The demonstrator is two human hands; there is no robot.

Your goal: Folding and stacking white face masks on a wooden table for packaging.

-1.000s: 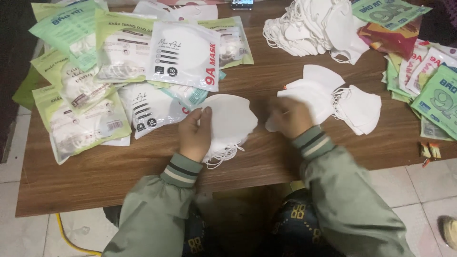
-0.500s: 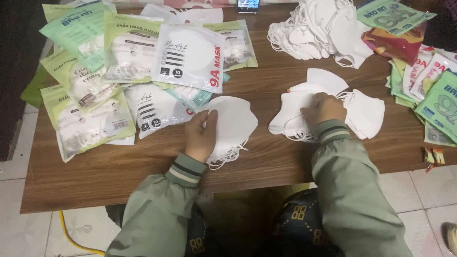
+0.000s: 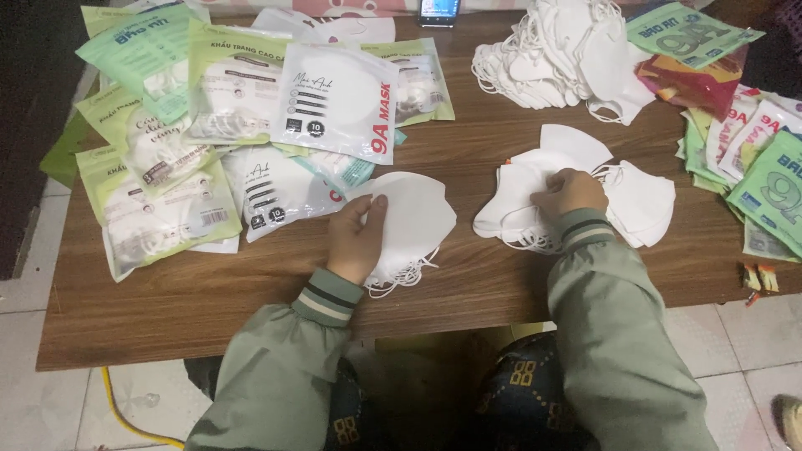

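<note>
My left hand (image 3: 357, 238) rests on a small stack of white folded face masks (image 3: 413, 219) near the table's front edge, thumb and fingers gripping its left side. My right hand (image 3: 570, 190) lies on a second loose pile of white masks (image 3: 639, 200) to the right, its fingers curled into the top masks. Both arms wear green jacket sleeves with striped cuffs.
Sealed green and white mask packets (image 3: 209, 125) cover the wooden table's (image 3: 251, 301) left half. A large heap of loose white masks (image 3: 568, 54) sits at the back right. Flat empty printed bags (image 3: 752, 159) lie along the right edge. A phone (image 3: 439, 10) stands at the back.
My right hand has moved from the space between the two piles rightwards onto the right-hand pile of masks. My left hand stays on its stack.
</note>
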